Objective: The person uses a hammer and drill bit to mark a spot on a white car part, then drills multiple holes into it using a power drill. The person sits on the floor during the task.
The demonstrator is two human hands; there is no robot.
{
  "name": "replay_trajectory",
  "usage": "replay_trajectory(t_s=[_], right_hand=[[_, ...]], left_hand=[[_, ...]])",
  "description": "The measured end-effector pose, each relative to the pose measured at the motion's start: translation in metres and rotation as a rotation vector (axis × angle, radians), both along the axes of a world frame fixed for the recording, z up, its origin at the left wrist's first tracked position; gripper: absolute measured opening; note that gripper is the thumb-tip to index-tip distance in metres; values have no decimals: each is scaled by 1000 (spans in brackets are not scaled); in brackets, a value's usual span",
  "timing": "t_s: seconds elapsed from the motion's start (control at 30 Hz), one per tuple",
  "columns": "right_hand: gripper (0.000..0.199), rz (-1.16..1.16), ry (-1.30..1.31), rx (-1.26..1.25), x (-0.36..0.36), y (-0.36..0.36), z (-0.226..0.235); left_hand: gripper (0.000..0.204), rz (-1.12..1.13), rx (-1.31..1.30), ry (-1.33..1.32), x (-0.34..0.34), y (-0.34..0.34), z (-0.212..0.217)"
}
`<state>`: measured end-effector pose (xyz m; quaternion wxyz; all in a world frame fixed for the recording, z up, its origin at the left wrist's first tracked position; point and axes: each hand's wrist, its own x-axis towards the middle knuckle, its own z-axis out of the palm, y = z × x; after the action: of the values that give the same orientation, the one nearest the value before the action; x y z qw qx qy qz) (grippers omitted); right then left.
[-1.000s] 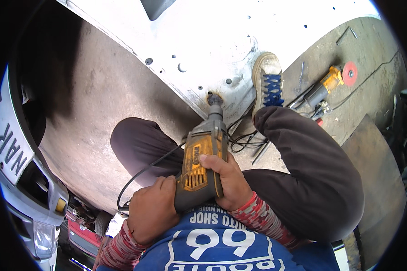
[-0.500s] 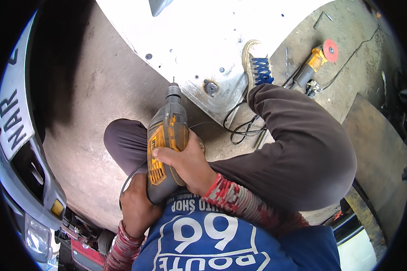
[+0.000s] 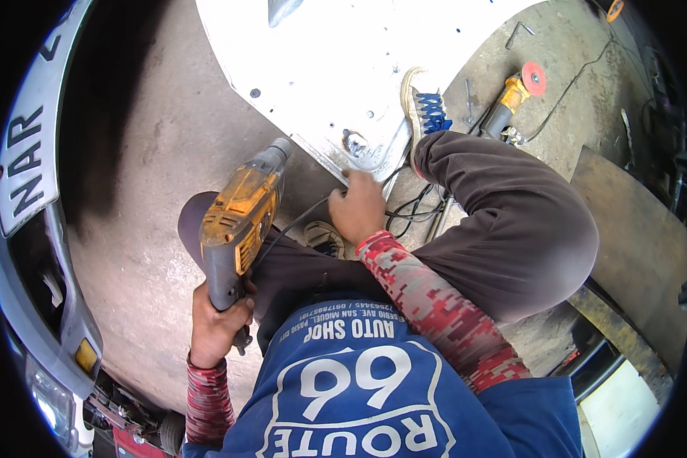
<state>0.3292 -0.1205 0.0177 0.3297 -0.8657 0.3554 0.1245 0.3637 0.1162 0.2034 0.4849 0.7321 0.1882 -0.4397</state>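
Note:
My left hand (image 3: pixel 215 324) is wrapped round the handle of a yellow and grey power drill (image 3: pixel 240 206). The drill tilts up and away, its chuck (image 3: pixel 278 146) close to the edge of a large white metal panel (image 3: pixel 320 84); no bit can be made out in the chuck. My right hand (image 3: pixel 359 206), slightly blurred, is at the panel's near corner with its fingers curled. What those fingers hold, if anything, is hidden. The drill's black cord (image 3: pixel 301 214) runs up to that hand. Beside the corner is a round, dark-rimmed hole (image 3: pixel 354 143) in the panel.
My shoe (image 3: pixel 427 107) rests on the panel's right edge. On the floor to the right lie an angle grinder (image 3: pixel 511 99) with a red disc, an L-shaped wrench (image 3: pixel 519 34) and coiled cord (image 3: pixel 416 206). A car bumper (image 3: pixel 61 282) stands at left, a flat sheet (image 3: pixel 626 244) at right.
My right hand has let go of the drill body and moved up and right to the panel corner. The drill has swung left and tilted, now held by my left hand alone.

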Motion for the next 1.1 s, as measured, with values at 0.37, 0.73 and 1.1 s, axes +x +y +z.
replay_trajectory(t_s=[0.37, 0.73, 1.1], right_hand=[[51, 275, 533, 509, -13, -1, -43], [84, -717, 120, 1388, -19, -10, 59], [50, -1036, 30, 1362, -18, -2, 48]], left_hand=[[20, -112, -205, 58, 18, -21, -14], [49, -922, 81, -535, 33, -45, -38], [56, -1089, 174, -389, 45, -71, -52]])
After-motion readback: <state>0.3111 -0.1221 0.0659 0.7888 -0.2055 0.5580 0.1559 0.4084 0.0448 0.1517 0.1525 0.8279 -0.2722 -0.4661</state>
